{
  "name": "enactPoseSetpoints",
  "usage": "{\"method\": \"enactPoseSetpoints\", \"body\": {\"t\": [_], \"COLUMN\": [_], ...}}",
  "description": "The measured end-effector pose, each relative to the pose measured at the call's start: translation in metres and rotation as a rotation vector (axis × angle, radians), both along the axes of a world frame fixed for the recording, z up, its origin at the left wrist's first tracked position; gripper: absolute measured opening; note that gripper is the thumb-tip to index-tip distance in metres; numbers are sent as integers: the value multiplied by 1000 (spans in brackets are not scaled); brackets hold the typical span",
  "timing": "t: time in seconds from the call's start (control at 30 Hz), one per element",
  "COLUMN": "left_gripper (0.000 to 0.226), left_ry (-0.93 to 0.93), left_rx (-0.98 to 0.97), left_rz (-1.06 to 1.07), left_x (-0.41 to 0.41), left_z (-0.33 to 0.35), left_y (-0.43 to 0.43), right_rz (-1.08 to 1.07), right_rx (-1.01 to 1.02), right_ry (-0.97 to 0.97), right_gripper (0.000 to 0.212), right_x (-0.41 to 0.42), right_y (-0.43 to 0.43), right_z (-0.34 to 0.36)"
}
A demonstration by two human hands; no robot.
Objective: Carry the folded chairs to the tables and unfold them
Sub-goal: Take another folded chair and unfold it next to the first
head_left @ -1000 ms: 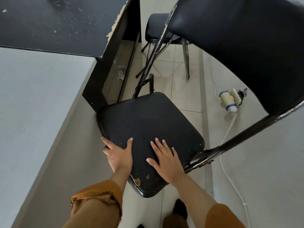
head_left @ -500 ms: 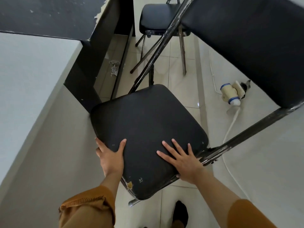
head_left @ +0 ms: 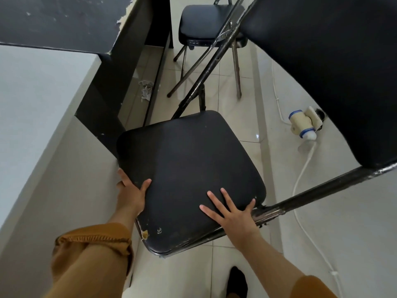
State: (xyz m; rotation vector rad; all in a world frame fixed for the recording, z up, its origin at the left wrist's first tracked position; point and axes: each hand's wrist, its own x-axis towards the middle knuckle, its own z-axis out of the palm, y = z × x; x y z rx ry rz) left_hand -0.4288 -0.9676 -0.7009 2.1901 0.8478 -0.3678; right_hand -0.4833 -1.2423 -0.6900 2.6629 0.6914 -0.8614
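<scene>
Head: seat edge (head_left: 129,160) in left hand (head_left: 131,195)

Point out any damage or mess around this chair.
The seat is torn at its near left corner, with yellowish padding showing. The black tabletop is chipped and peeling along its edge. Crumpled litter lies on the floor beneath it.

Pale glossy floor tiles (head_left: 236,117) underfoot, with a crumpled paper scrap (head_left: 146,91) lying further off to the left. On the white wall (head_left: 343,222) at right, a cream, blue-banded plug adapter (head_left: 303,125), trailing a white cable (head_left: 300,175) along it.
</scene>
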Motion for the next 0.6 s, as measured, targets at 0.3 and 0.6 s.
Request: {"method": "enactPoseSetpoints", "body": {"t": [0.3,0.6], "left_gripper": [66,83], "left_ry": [35,39], "left_rx": [412,568], "left_rz": [-212,-672], "left_x": [-12,-85], "left_z": [-5,-3], "left_y": [-26,-98], "right_rz": [-63,-160], "right_rx": [-53,135], "right_ry": [23,76], "right_gripper": [115,112], "right_x": [-2,-3], "right_y": [25,39], "right_z": [-13,-12]}}
